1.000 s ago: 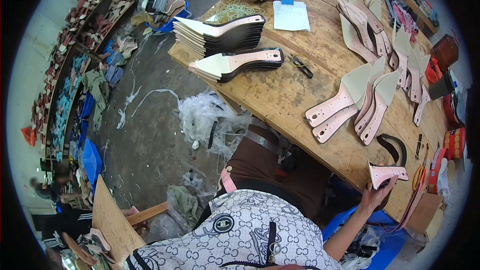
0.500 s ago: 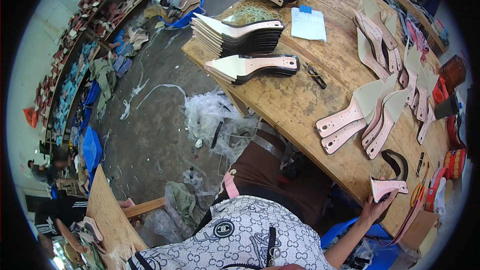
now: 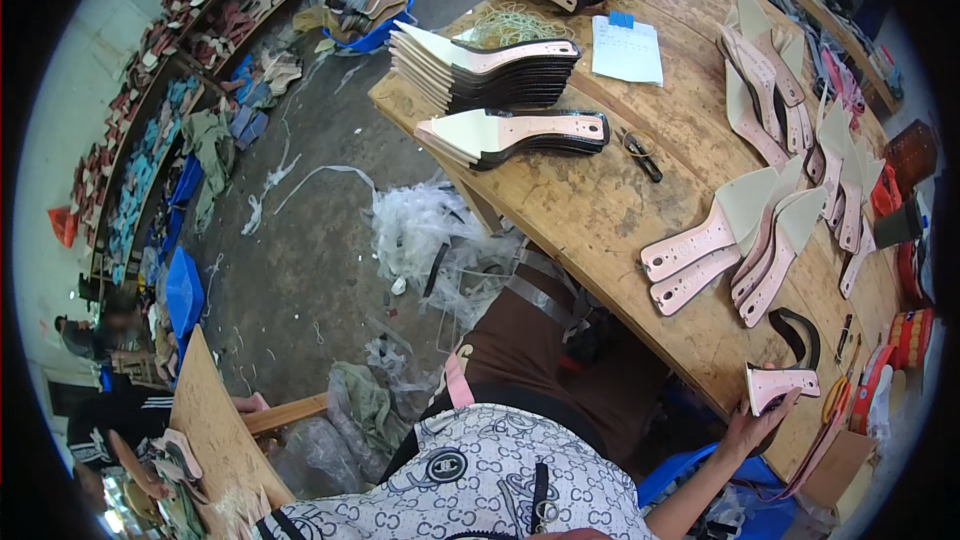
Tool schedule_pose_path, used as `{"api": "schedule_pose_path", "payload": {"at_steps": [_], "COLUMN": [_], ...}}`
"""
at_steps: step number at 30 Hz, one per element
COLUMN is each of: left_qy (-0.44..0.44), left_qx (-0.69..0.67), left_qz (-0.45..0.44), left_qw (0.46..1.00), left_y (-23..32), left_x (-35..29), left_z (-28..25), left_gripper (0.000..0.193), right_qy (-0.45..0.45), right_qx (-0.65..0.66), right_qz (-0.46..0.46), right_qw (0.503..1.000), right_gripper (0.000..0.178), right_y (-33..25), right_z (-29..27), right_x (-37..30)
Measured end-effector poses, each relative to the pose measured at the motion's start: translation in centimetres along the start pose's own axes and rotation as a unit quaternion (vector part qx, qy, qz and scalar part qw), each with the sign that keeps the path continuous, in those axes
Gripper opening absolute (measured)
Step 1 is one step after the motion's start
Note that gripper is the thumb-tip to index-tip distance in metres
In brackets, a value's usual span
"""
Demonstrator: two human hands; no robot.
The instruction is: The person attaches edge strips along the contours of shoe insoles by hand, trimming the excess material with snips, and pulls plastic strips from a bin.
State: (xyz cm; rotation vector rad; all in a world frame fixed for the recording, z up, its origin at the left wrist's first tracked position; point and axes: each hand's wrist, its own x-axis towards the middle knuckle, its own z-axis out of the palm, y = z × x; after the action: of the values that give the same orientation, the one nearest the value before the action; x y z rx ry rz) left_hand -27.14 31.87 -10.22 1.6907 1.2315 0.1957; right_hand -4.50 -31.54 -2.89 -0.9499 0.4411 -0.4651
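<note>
Right hand (image 3: 745, 430) fingers wrapped snug round a pink insole (image 3: 782, 383) at the table (image 3: 570, 190) edge, other insoles (image 3: 690, 245) lying on top.

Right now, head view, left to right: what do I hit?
Blue tray → clear plastic heap → paper sheet → right hand holding a pink shoe part → orange-handled tool → red-and-yellow roll. Overlapping stacks left out.

A pale wall (image 3: 60, 120) rises at the far left, behind long wooden shelves (image 3: 197, 68). The grey floor (image 3: 310, 260) looks patchy and stained. A worn wooden surface (image 3: 560, 180) spreads across the right.
</note>
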Motion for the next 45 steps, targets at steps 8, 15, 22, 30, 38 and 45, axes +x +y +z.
{"api": "schedule_pose_path", "payload": {"at_steps": [8,15,22,30,38,45], "left_qy": [0.015,0.028,0.04,0.059,0.074,0.084], "left_qx": [-0.01,-0.021,-0.031,-0.046,-0.065,-0.077], "left_qz": [0.013,0.026,0.038,0.052,0.066,0.076], "left_qw": [1.0,0.999,0.998,0.996,0.993,0.991], "left_y": [0.3,0.8,1.3,2.3,3.5,4.5], "left_x": [0.2,0.3,0.6,0.6,1.1,1.5], "left_z": [-0.2,-0.2,-0.2,-0.1,0.6,0.7], "left_gripper": [0.035,0.035,0.035,0.034,0.034,0.034], "right_qy": [-0.097,-0.1,-0.107,-0.11,-0.108,-0.102], "right_qx": [0.013,0.019,0.029,0.047,0.039,0.044], "right_qz": [0.016,0.021,0.029,0.042,0.036,0.032], "right_qw": [0.995,0.995,0.993,0.992,0.993,0.993], "right_gripper": [0.046,0.044,0.046,0.047,0.045,0.046], "right_y": [0.0,-0.1,-0.1,-0.1,0.1,0.3], "right_z": [-1.0,-0.6,-1.0,-1.3,-1.7,-1.5], "right_x": [0.2,0.0,0.0,0.1,0.5,0.4]}}
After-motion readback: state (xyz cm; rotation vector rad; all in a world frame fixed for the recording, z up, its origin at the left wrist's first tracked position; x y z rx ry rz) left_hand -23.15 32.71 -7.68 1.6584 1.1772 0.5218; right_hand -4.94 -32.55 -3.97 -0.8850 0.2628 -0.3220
